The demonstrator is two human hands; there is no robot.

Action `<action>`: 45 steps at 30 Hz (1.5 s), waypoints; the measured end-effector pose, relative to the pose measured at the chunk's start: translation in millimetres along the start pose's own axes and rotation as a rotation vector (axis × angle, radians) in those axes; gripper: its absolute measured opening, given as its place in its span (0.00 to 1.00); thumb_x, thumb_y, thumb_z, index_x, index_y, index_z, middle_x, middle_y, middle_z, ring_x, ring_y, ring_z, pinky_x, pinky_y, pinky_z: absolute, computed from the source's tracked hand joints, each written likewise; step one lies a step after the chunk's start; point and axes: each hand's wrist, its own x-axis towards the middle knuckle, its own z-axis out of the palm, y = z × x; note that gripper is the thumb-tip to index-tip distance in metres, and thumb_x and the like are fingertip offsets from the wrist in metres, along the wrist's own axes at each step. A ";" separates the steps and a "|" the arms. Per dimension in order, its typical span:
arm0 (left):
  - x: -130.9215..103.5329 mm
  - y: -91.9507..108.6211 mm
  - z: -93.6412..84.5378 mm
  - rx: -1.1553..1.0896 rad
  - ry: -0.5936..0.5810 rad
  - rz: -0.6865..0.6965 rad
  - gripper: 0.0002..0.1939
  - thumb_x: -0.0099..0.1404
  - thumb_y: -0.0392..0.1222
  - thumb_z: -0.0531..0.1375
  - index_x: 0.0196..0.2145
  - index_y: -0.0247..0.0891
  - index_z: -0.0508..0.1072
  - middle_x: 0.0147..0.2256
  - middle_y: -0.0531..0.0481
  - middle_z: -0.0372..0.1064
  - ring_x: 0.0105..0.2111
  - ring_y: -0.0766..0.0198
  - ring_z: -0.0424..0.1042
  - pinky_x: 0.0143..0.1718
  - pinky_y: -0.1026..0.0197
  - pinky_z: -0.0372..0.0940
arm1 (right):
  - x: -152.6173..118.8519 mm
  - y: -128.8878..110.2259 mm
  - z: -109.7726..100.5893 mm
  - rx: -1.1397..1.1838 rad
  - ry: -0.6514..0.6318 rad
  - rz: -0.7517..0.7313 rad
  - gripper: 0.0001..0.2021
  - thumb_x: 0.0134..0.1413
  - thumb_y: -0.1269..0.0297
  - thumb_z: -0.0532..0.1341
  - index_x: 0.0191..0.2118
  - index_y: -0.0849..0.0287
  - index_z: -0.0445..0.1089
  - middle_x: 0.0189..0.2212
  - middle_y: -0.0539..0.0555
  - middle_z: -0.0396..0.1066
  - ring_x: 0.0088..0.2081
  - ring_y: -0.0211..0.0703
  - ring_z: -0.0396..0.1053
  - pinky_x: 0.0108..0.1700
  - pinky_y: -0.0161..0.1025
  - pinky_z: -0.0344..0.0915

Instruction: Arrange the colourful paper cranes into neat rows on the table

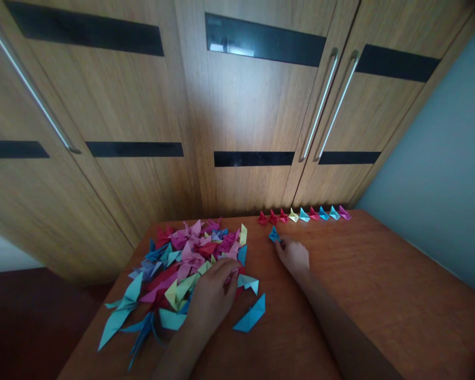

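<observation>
My right hand [295, 256] pinches a small blue origami boat [274, 234] by its near edge, just in front of a row of similar folded pieces. My left hand [216, 290] is over the right side of a heap of colourful origami [192, 256]. Its thumb and fingers are closed together, and a bit of pink shows at them; whether they grip it I cannot tell. Beside that hand lie a light blue folded piece [248, 283] and a flat blue folded strip [251, 315]. A teal origami crane [124, 302] and a dark blue spiky folded piece [143, 332] lie at the heap's left.
Along the table's back edge stand several small folded boats [304, 215] in red, yellow, blue and magenta. The brown wooden table [380, 285] meets a wooden wardrobe [253, 105] with metal handles [320, 108]. A pale wall [439, 174] rises on the right.
</observation>
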 end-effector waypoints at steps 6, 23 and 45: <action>-1.5 0.4 0.3 -0.026 0.002 -0.013 0.12 0.65 0.33 0.50 0.40 0.41 0.71 0.40 0.48 0.71 0.41 0.61 0.71 0.44 0.58 0.66 | 22.6 -14.9 3.0 -0.115 -0.031 0.032 0.14 0.61 0.56 0.50 0.41 0.56 0.69 0.36 0.57 0.74 0.36 0.46 0.72 0.34 0.36 0.59; -1.4 1.1 -3.0 0.046 0.021 -0.026 0.11 0.65 0.33 0.51 0.41 0.42 0.71 0.42 0.48 0.71 0.42 0.60 0.70 0.46 0.56 0.65 | 37.4 -17.7 12.2 -0.147 -0.014 0.033 0.16 0.62 0.54 0.48 0.43 0.56 0.68 0.38 0.57 0.72 0.37 0.49 0.72 0.37 0.40 0.63; 2.6 -9.6 -12.4 0.195 -0.047 -0.155 0.12 0.65 0.37 0.52 0.44 0.42 0.71 0.44 0.47 0.71 0.43 0.57 0.72 0.44 0.55 0.66 | 17.5 16.0 20.7 0.560 0.207 0.095 0.14 0.54 0.54 0.53 0.32 0.59 0.68 0.26 0.54 0.72 0.29 0.43 0.70 0.32 0.35 0.61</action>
